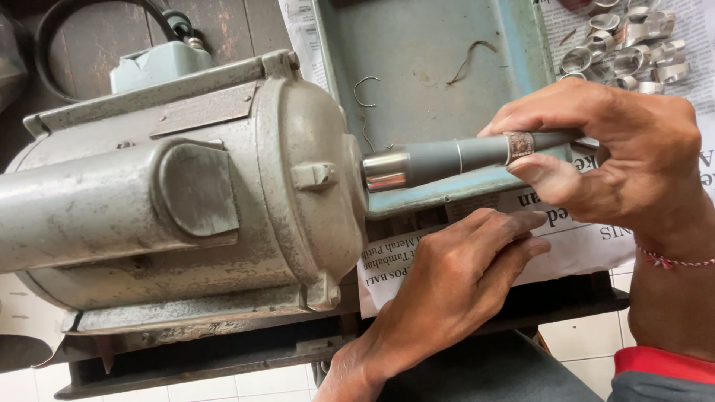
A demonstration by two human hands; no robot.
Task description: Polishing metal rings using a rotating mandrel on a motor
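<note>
Ring (pixel 519 145) sits threaded on the grey tapered spindle (pixel 462 156), a patterned silver band well out along its length, away from the shiny metal collar where the spindle meets the motor (pixel 186 193). Right hand (pixel 618 160) wraps over the spindle's far end, thumb and fingers pinched on the ring from above and below — that grip is clamped on the ring. Left hand (pixel 454 279) lies below, just under the spindle, fingers together and stretched flat on the newspaper (pixel 581 242), holding nothing. The big grey motor fills the left half of the view, worn and scuffed. Behind the spindle, a blue-green metal tray (pixel 432 45) carries a few bent wire scraps. Up at the top right, a heap of silver rings (pixel 629 45) rests on more newspaper. A red string bracelet (pixel 674 260) circles the right wrist.
</note>
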